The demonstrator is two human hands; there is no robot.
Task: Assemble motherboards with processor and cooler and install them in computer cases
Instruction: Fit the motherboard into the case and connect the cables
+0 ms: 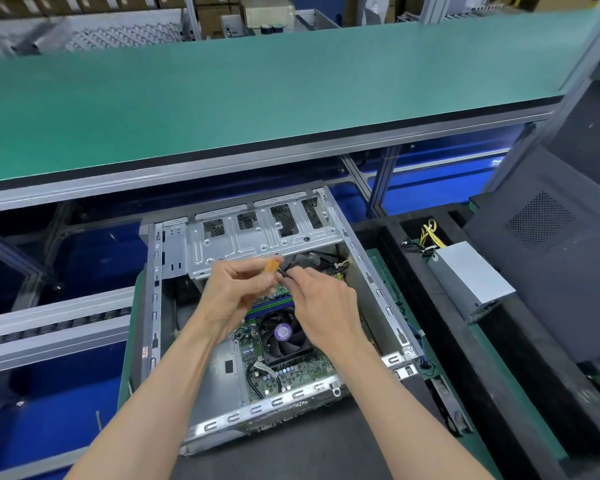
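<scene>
An open metal computer case point(368, 268) lies on its side in front of me. Inside it sits a green motherboard point(302, 372) with a black cooler fan point(284, 336) bearing a purple sticker. Both hands hover over the case's middle, above the board. My left hand point(238, 292) pinches a small orange connector point(273, 264) between thumb and fingers. My right hand point(321, 299) pinches a thin black cable point(286, 273) that meets the connector. The cable's far end is hidden behind my fingers.
A silver power supply point(471, 282) with yellow wires lies on black foam to the right. A dark case panel point(548, 237) leans further right. A green shelf point(257, 98) overhangs the bench. Roller rails point(49, 327) run along the left.
</scene>
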